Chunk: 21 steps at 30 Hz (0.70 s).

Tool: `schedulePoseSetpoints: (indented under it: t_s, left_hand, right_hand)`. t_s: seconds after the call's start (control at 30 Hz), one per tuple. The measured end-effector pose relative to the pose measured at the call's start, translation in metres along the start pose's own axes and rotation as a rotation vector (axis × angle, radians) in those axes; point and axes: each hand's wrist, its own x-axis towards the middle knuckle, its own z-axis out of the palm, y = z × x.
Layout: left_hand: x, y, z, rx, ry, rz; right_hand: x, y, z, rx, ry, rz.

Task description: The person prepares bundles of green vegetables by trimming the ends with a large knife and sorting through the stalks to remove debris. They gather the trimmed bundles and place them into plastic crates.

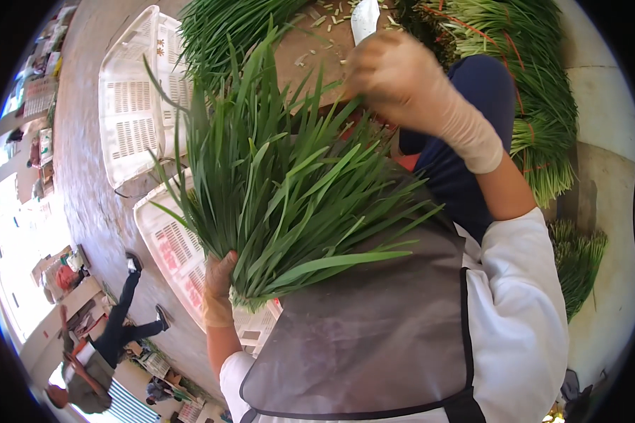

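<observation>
My left hand [221,276], in a thin pale glove, is closed around the base of a large bunch of garlic chives [282,190]. Its cut white ends [250,302] point toward me, and the green leaves fan out up and to the right. Gloved as well, my right hand [402,81] is raised beyond the leaf tips, smeared by motion, its fingers bent. Right behind it shows a pale knife blade [365,20] over a brown board [316,44]. I cannot tell whether the hand touches the knife; its handle is hidden.
White plastic crates [130,106] stand at the left. More chives [236,28] lie beside the board. Tied bundles [536,106] are stacked at the right, with another bundle [575,268] nearer. Trimmed bits litter the board. A person [95,359] walks at the far left.
</observation>
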Motion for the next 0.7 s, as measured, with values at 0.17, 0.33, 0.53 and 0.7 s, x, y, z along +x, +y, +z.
schedulePoseSetpoints:
  t_s: [0.17, 0.33, 0.53, 0.7]
  left_hand:
    - [0.008, 0.002, 0.007, 0.04, -0.033, -0.005]
    - [0.01, 0.008, 0.014, 0.05, -0.014, 0.022]
    - [0.007, 0.005, 0.016, 0.022, -0.02, -0.015]
    - [0.013, 0.021, 0.025, 0.045, -0.07, 0.013]
  right_hand:
    - [-0.049, 0.108, 0.018, -0.251, 0.049, 0.277]
    - [-0.048, 0.118, 0.024, -0.478, -0.478, 0.702]
    - [0.04, -0.01, -0.019, 0.275, 0.041, -0.119]
    - [0.046, -0.027, -0.008, 0.138, 0.014, -0.153]
